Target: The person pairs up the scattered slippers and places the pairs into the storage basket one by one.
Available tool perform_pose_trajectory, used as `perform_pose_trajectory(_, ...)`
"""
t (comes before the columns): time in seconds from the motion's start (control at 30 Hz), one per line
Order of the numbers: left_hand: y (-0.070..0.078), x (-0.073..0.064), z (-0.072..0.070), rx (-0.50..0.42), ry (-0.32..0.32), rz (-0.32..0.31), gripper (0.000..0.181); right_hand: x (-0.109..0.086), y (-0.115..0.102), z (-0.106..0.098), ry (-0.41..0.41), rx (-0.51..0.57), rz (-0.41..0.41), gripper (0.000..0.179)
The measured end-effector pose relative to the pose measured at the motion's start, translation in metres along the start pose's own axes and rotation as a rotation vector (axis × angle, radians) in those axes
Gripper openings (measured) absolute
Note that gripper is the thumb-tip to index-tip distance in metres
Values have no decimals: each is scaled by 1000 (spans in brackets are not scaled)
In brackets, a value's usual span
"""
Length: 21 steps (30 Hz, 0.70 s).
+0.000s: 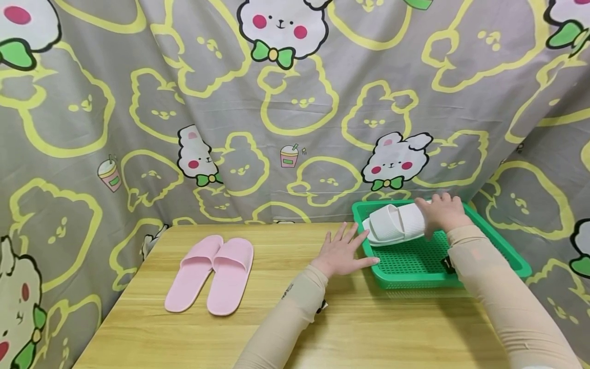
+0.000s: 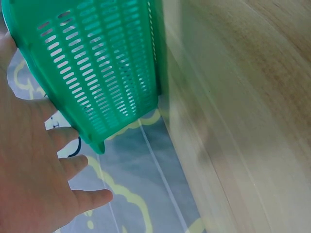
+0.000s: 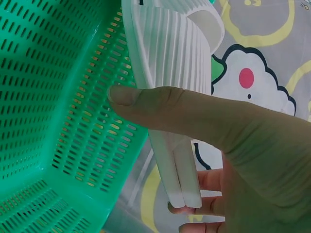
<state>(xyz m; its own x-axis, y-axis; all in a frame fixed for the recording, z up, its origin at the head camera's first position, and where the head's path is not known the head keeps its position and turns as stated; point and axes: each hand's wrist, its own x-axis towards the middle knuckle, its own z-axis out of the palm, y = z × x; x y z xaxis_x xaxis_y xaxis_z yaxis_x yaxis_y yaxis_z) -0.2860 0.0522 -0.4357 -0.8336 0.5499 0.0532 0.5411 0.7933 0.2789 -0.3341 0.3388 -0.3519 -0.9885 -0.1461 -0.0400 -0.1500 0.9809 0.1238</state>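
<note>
Head view: at the near edge, a beige left sleeve (image 1: 281,312) and right sleeve (image 1: 502,292) reach across the wood-grain tabletop (image 1: 369,333); a dark marking (image 1: 288,290) on the left one is too small to read. Beyond its cuff, the left hand (image 1: 340,254) is spread with straight fingers and grips nothing, at the left side of a green perforated basket (image 1: 419,280); I cannot tell whether it touches the rim. To the left, well apart, a pair of pink slippers (image 1: 226,287) lies side by side, heels near and toes far. Farther right, the right hand (image 1: 444,212) grips a pair of white slippers (image 1: 412,221) by the heels, thumb across the ribbed soles. The pair is over the basket's far left part, straps to the left. At the far side hangs a gray curtain (image 1: 304,115) printed with rabbits and lidded drink cups.
</note>
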Motion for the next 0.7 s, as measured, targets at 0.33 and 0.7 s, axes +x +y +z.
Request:
perform_pose_trajectory(0.33, 0, -1, 0, 1, -3, 2, 79, -2, 0, -1, -21, 16, -10, 105)
perform_pose_trajectory(0.7, 0, -2, -1, -3, 3, 0, 80, 2, 8, 8, -41, 105, -11, 110)
